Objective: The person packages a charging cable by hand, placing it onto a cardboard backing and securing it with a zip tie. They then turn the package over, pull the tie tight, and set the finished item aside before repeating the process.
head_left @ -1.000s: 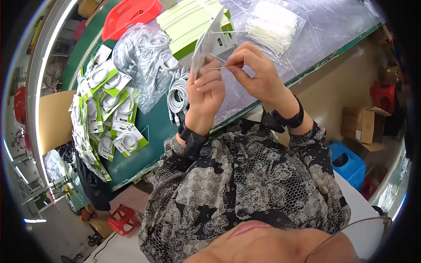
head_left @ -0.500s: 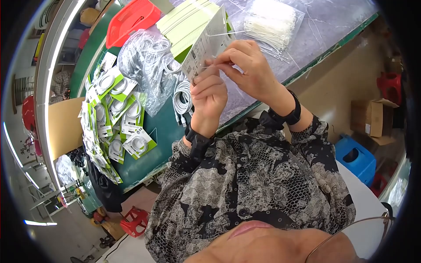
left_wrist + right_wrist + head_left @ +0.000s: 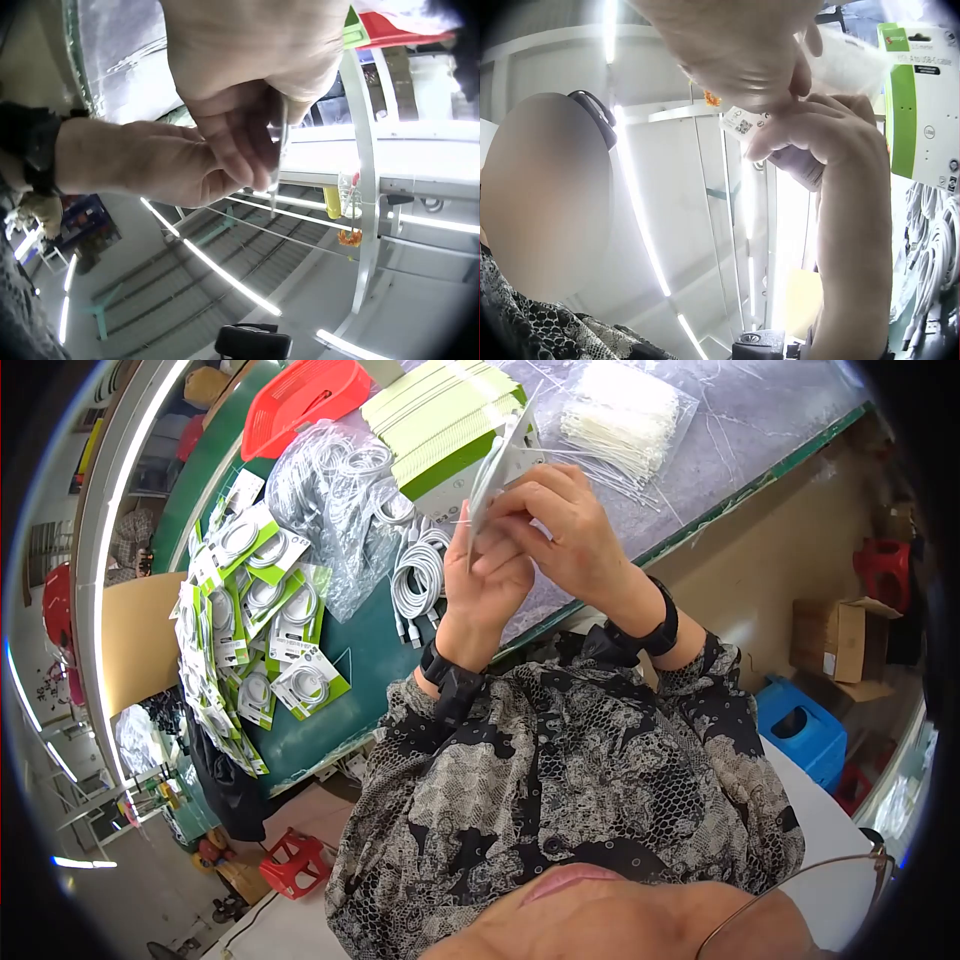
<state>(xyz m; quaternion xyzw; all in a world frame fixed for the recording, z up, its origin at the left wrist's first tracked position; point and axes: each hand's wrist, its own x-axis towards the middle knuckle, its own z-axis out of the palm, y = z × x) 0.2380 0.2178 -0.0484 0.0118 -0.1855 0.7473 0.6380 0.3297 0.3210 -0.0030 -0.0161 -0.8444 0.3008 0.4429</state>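
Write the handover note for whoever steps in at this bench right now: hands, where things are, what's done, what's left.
Left hand: grips a packaging card, held up over the near table edge.
Right hand: pinches the same card near its top.
Things: stack of blank cards and bag of white ties lie beyond the hands; loose coiled cables lie just left of them.
Done: a spread of carded cables lies at the left of the table.
Left: no cable is visible on the held card; loose coils and blank cards remain.
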